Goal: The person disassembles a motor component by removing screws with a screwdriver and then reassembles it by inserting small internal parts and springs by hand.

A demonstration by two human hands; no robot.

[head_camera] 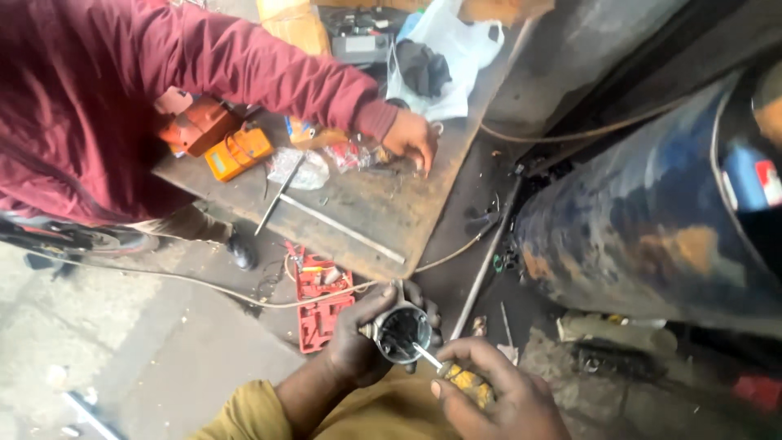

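My left hand [358, 342] grips a short metal cylinder [401, 328], a hollow housing with its open end facing up. My right hand [497, 391] holds a screwdriver [456, 375] with a yellow handle, and its metal tip reaches into the cylinder's opening. Both hands sit low in the centre of the head view, above the dirty floor. My sleeves are mustard yellow.
Another person in a maroon sweater leans over a wooden workbench [383, 204], one hand [411, 138] on scattered parts. An orange multimeter [236, 151], metal rods and plastic bags lie there. A red tool case [322, 297] lies open on the floor. A large blue rusty drum [652, 220] fills the right.
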